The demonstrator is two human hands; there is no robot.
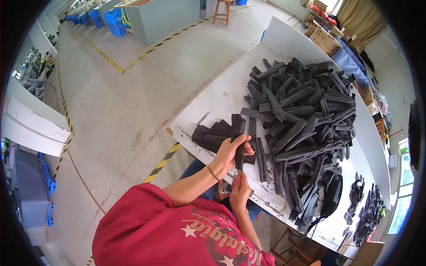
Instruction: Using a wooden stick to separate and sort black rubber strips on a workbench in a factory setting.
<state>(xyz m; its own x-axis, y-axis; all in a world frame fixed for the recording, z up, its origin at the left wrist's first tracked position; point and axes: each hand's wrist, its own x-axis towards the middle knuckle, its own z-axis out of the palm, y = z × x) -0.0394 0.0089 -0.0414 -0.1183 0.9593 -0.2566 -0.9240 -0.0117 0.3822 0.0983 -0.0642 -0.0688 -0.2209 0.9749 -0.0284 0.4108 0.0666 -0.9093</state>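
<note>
My left hand [230, 154] is closed around a dark black fabric sleeve [238, 125], which stands up above the fingers and narrows below them. Just beneath it, my right hand [240, 191] is closed close to the sleeve's lower end. A thin tip shows above its fingers, and a greyish bit sticks out beside the palm; what it grips I cannot make out. Several flat black sleeves [212, 135] lie fanned out on the white table [208, 99], left of my left hand. To the right rises a large heap of black sleeves [306, 106].
A black bag-like item [332, 195] with a cord lies near the table's front edge. Smaller dark piles [369, 213] sit farther right. A raised white panel [306, 40] borders the table's far side. Below the table edge stands a wooden stool [288, 248].
</note>
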